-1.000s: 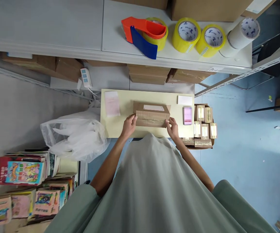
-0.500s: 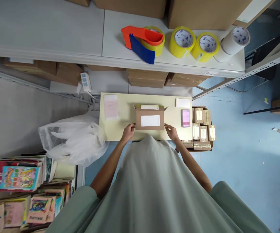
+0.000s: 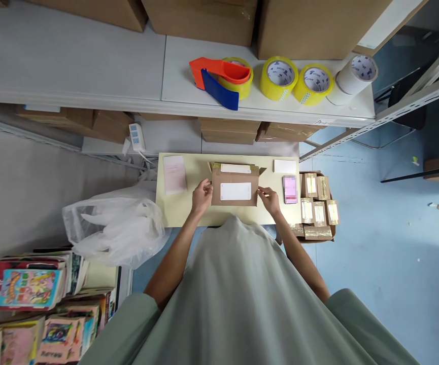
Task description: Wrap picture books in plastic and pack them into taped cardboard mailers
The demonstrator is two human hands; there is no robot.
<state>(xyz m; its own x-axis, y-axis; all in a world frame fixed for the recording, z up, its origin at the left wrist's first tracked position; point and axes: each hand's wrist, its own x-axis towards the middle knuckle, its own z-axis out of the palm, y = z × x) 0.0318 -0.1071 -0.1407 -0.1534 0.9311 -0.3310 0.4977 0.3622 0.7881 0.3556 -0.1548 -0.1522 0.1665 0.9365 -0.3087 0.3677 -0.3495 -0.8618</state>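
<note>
A small brown cardboard box (image 3: 216,191) lies near the front of the pale yellow table (image 3: 173,210), with side flaps sticking out at its far corners. On its upper face is a white label (image 3: 235,191); a narrower white strip (image 3: 236,168) shows at the far edge. My left hand (image 3: 202,196) is closed on the box's left side, thumb and fingers at the edge. At the right side, my right hand (image 3: 269,199) holds the edge with bent fingers. The box's inside is hidden from this angle.
A pink-white paper pad (image 3: 174,174), a white slip stack (image 3: 284,166) and a phone (image 3: 290,189) lie on the table. Above is a shelf with a tape dispenser (image 3: 219,81) and tape rolls (image 3: 279,78). A plastic bag (image 3: 116,223) hangs left; packed boxes (image 3: 318,213) stand right.
Both hands have moved slightly up along the box's sides, the left one more. The box's far flaps have shifted a little. The camera view has tilted upward.
</note>
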